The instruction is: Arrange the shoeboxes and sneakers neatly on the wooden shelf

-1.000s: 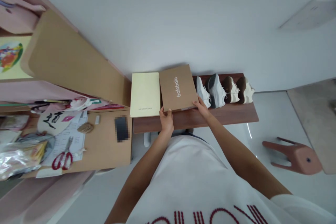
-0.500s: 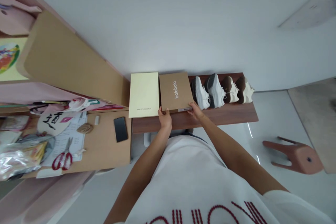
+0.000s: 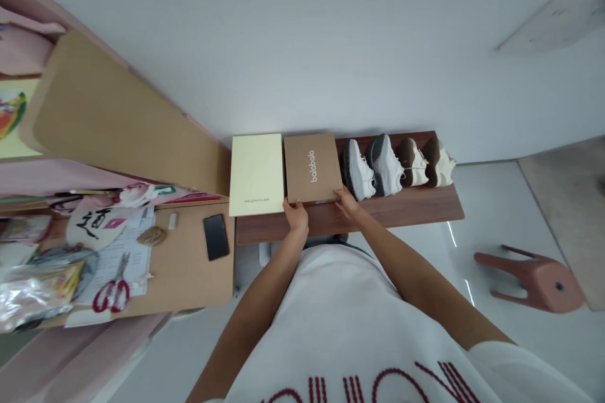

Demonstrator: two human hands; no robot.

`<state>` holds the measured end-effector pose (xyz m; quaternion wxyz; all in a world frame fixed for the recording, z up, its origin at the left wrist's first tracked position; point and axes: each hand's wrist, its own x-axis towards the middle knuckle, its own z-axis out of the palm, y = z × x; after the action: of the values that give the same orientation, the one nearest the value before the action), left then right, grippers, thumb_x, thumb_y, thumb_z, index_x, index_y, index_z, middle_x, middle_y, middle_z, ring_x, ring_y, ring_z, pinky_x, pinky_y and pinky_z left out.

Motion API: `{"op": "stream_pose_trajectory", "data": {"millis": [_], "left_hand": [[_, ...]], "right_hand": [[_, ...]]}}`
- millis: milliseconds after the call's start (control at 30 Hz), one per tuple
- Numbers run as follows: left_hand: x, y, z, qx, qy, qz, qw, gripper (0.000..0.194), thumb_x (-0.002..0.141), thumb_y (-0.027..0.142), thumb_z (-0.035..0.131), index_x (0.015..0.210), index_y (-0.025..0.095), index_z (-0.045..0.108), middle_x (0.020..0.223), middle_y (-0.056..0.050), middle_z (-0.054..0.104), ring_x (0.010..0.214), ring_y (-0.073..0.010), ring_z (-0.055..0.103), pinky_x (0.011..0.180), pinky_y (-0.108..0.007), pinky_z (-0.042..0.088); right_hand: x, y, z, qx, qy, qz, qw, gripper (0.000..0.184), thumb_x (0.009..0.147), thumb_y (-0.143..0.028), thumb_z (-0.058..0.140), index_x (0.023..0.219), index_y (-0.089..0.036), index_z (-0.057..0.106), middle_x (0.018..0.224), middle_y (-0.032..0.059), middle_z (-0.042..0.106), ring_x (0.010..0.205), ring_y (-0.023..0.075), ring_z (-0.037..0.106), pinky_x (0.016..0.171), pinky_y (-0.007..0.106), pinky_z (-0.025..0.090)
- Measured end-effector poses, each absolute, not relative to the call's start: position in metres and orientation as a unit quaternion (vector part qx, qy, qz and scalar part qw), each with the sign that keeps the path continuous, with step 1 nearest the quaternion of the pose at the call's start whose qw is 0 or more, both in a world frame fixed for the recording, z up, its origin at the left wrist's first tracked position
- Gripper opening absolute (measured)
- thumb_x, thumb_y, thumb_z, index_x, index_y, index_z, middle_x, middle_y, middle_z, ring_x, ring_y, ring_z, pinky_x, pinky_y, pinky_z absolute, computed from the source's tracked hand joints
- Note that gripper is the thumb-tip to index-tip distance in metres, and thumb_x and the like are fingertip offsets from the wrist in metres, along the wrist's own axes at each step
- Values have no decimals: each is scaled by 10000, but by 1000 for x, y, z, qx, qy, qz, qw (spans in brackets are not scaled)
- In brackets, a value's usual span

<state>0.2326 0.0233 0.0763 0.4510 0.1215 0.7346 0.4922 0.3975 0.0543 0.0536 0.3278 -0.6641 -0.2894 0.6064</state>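
A brown shoe box (image 3: pixel 312 167) printed "balabala" lies flat on a dark wooden shelf (image 3: pixel 406 206) against the wall. My left hand (image 3: pixel 297 214) grips its near left corner and my right hand (image 3: pixel 347 201) holds its near right corner. A pale yellow box (image 3: pixel 256 173) lies right beside it on the left. To the right of the brown box stand a white sneaker (image 3: pixel 358 170), a grey-and-white one (image 3: pixel 385 165) and two brown-and-cream shoes (image 3: pixel 428 160) in a row.
A light wooden desk (image 3: pixel 189 264) at the left carries a black phone (image 3: pixel 216 237), red-handled scissors (image 3: pixel 109 289), papers and plastic bags. A pink stool (image 3: pixel 536 277) lies tipped on the white floor at the right.
The brown box was tilted up and angled; both hands have lowered it flat onto the shelf and squared it against the yellow box.
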Motion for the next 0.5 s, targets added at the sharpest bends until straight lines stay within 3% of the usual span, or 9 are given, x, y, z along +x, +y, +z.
{"op": "stream_pose_trajectory", "data": {"millis": [167,333,500], "left_hand": [[236,23,70,122,758,474,431,266,910,166,674,1164,208,605,1285,-126,663,1298,-206,594,1172,-368,383],[239,30,63,23,754,462,467,241,899,306,731,1088,209,616,1135,-118,698,1176,-236,663,972,-393,543],[241,38,62,1,723,485,493,120,903,257,724,924,217,612,1012,-64,699,1049,-174,691,903,-317,547]], "right_hand": [[396,53,55,-672,-262,608,333,674,830,-359,478,1502,-405,466,1413,24,637,1310,245,566,1067,527,474],[394,53,57,-665,-263,613,338,649,852,-342,459,1500,-371,470,1391,28,659,1319,243,572,1105,528,460],[393,58,56,-665,-307,590,339,605,892,-365,417,1491,-318,485,1396,52,662,1339,233,569,1140,510,442]]}}
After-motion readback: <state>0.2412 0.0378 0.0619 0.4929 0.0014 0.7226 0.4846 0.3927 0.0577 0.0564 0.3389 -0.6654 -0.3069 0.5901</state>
